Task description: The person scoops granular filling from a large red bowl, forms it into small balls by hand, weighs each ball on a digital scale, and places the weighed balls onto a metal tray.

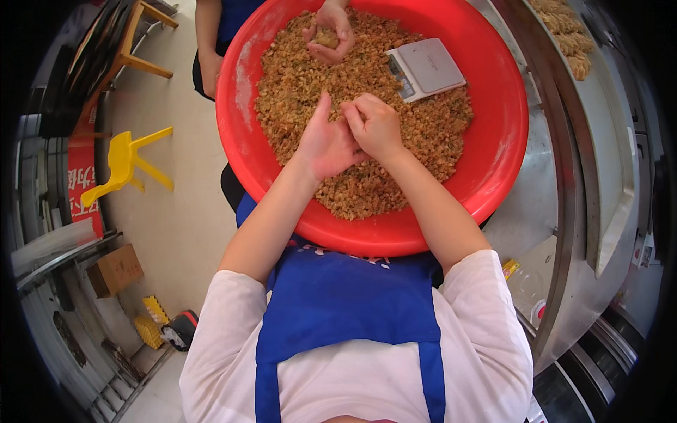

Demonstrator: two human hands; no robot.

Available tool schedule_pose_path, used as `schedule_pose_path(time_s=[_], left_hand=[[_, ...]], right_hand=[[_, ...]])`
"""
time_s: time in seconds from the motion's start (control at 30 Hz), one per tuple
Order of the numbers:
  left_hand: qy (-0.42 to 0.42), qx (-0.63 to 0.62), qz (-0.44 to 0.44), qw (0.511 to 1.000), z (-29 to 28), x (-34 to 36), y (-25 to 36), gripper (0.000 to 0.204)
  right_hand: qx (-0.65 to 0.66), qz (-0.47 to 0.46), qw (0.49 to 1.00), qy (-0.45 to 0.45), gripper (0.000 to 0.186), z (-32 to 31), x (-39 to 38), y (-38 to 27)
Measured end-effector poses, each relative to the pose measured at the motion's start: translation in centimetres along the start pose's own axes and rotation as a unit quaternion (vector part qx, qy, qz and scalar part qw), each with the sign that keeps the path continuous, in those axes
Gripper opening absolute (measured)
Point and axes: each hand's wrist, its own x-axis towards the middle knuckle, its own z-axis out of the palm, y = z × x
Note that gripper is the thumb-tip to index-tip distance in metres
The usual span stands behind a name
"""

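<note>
A wide red basin [509, 120] in front of me holds a brown, crumbly filling mixture [367, 197]. Above the mixture, my left hand [328, 141] has its thumb raised and its fingers stretched out, with the palm turned to the right. My right hand [374, 127] is closed beside it, knuckles up, its fingers curled toward the left palm; whatever they may hold is hidden. On the mixture, right of my hands, rests a flat kitchen scale [430, 65]. Across the basin, another person's hand [331, 32] cups a small lump of the mixture [326, 38].
A metal counter [606, 141] stands at the right, with a tray of shaped pieces [566, 32] at its far end. A clear plastic bottle [525, 287] is below it. On the floor at left are a yellow stool [121, 162] and a cardboard box [115, 271].
</note>
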Motion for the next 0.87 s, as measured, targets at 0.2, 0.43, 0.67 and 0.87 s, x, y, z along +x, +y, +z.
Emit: schedule_pose_path(time_s=[0.2, 0.43, 0.67, 0.87], left_hand=[[0.156, 0.043, 0.027, 0.986, -0.6, 1.1, -0.6, 0.08], [0.187, 0.195, 0.074, 0.96, 0.2, 2.1, -1.0, 0.05], [0.136, 0.899, 0.244, 0.337, -0.7, 0.4, -4.2, 0.052], [0.055, 0.924, 0.051, 0.375, -0.5, 0.8, -4.1, 0.041]], right_hand=[[0.002, 0.152, 0.981, 0.118, 0.037, -3.3, 5.8, 5.5], [-0.34, 0.106, 0.934, 0.033, 0.05, -7.8, 7.8, 18.3], [-0.134, 0.139, 0.954, -0.228, 0.036, -8.4, 2.7, 2.9], [-0.279, 0.098, 0.919, -0.26, 0.039, -7.5, 0.2, 4.2]])
